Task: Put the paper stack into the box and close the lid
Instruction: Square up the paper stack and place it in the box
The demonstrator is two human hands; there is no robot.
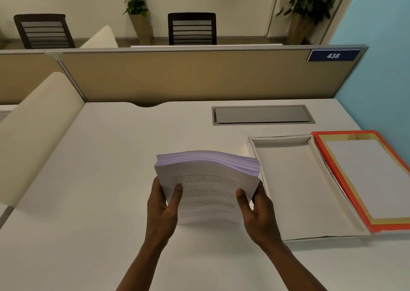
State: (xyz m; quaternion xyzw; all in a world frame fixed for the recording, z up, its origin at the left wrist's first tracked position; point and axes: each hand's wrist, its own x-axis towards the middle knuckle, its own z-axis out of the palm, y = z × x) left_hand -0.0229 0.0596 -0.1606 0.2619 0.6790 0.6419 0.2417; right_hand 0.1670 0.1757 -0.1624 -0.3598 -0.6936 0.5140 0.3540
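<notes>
While both hands grip it from the near end, left hand (163,208) and right hand (258,212) with thumbs on the printed top sheet, the paper stack (207,180) is held above the counter (88,191), sagging at the sides. Box (297,186) sits just right of the stack, open, tray bare grey inside. Its lid (366,180), red-edged with a gold border, lies flipped open on the far right side. Further back: grey cable hatch (263,114), then tan partition (188,75) with a "438" plate (333,55).
</notes>
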